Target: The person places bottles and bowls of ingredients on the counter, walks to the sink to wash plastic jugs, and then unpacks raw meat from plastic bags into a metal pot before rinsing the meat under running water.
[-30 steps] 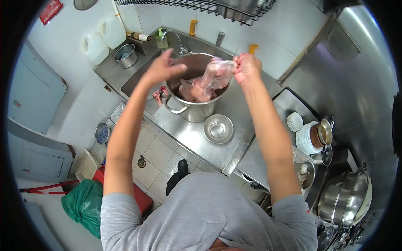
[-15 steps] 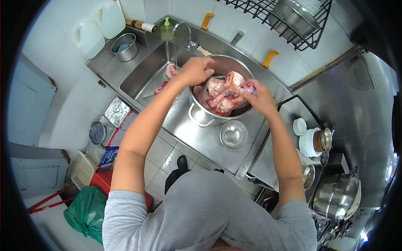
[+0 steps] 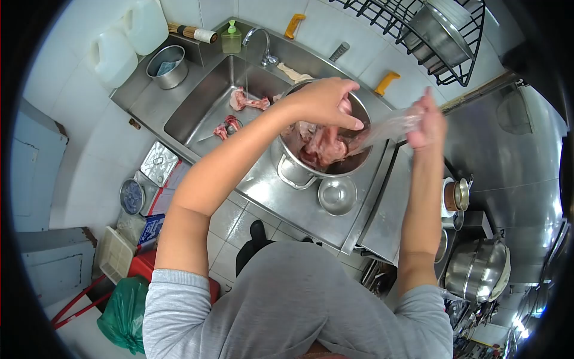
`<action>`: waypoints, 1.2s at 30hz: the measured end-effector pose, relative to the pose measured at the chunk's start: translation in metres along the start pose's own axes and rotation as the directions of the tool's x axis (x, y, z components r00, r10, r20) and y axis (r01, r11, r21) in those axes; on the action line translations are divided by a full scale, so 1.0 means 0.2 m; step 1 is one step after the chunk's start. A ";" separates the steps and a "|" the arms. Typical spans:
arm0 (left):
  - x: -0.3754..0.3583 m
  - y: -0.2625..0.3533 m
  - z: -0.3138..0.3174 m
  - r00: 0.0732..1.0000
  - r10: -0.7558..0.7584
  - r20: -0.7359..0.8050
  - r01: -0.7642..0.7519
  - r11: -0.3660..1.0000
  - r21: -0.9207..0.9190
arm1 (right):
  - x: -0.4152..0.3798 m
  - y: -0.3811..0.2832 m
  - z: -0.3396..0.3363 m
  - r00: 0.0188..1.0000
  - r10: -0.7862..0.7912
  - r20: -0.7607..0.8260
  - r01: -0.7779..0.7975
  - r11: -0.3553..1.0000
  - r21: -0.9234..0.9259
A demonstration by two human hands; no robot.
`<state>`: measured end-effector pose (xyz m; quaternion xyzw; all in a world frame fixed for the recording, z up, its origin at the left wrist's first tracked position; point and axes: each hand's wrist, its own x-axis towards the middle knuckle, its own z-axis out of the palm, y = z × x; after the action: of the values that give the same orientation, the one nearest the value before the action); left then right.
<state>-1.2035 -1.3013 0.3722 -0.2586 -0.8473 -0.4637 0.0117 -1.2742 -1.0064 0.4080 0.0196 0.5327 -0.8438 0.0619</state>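
My right hand [image 3: 428, 124] is raised to the right of a large steel pot [image 3: 294, 170], closed on a stretched clear plastic bag [image 3: 388, 127]. The bag's lower end reaches into the pot at the meat; it is blurred. Raw meaty bones [image 3: 326, 148] fill the pot, red with pale fat. Over the pot's far side hovers my left hand [image 3: 329, 105], thumb and forefinger apart, other fingers curled, nothing visible in it. In the sink [image 3: 179, 122] to the left lie a large bone [image 3: 248, 102] and a smaller reddish piece [image 3: 228, 127].
A thin stream runs from the faucet [image 3: 261, 39] into the sink. A steel bowl [image 3: 337, 194] sits in front of the pot. Behind are a soap bottle [image 3: 231, 40] and a small pot [image 3: 168, 69]. A wire rack [image 3: 412, 36] hangs at upper right.
My right hand has pulled up and right from the pot's rim, stretching the clear plastic. My left hand has moved right over the pot. The bones inside sit lower.
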 end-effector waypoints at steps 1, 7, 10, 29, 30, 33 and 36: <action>0.02 0.06 -0.03 1.000 0.027 -0.008 -0.026 0.993 0.118 | 0.00 -0.13 -0.01 0.993 -0.016 0.117 0.003 0.994 0.112; 0.07 0.15 0.10 0.986 0.158 0.045 -0.163 0.974 0.159 | -0.39 -0.11 0.37 0.993 -0.113 0.042 0.101 0.972 0.211; 0.08 0.12 0.26 0.949 0.083 0.305 -0.130 0.982 0.139 | -0.51 -0.16 0.44 0.941 -0.270 0.202 0.218 0.944 0.247; -0.49 0.00 -0.49 0.929 -0.315 -0.194 0.294 0.947 -0.128 | 0.12 0.89 0.45 0.781 0.217 0.586 0.620 -0.386 -0.683; -0.58 0.00 -0.51 0.912 -0.345 -0.223 0.316 0.936 -0.155 | 0.20 1.04 0.40 0.743 0.297 0.600 0.668 -0.385 -0.636; -0.88 -0.05 -0.57 0.841 -0.492 -0.224 0.421 0.856 -0.300 | 0.24 1.13 0.48 0.732 0.542 0.412 0.649 -0.374 -0.662; -1.15 -0.09 -0.55 0.798 -0.567 -0.203 0.476 0.800 -0.365 | 0.24 1.14 0.57 0.669 0.677 0.308 0.696 -0.424 -0.579</action>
<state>-1.0370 -1.4955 0.3605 0.0630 -0.7944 -0.6035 -0.0274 -1.2888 -1.2111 0.2479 -0.3960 0.8734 0.1455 0.2431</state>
